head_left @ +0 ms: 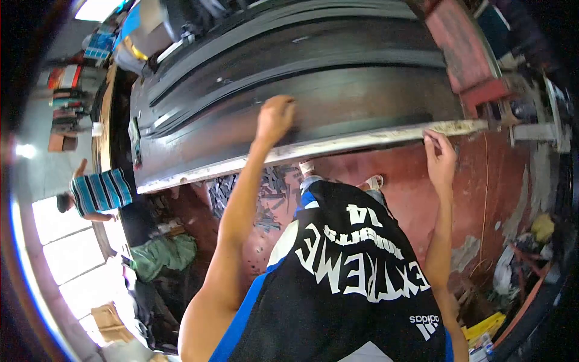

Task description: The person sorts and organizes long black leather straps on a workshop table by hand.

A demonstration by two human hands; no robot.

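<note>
My left hand (276,120) is over the dark worktable (362,90), its fingers curled in and slightly blurred. Whatever may be in those fingers is hidden. At the pale front edge (344,143) of the table, toward its right end, is my right hand (441,155). Its thumb and fingertips are pressed together, and I cannot make out anything between them. Long black strips (338,62) lie lengthwise across the tabletop, beyond both hands.
Dark scraps (274,187) litter the reddish floor (422,199) below the table. A reddish metal block (461,48) stands at the table's right end. Leftward, a person in a striped shirt (104,192) is near a green sack (163,256). Shelf items (66,99) line the left wall.
</note>
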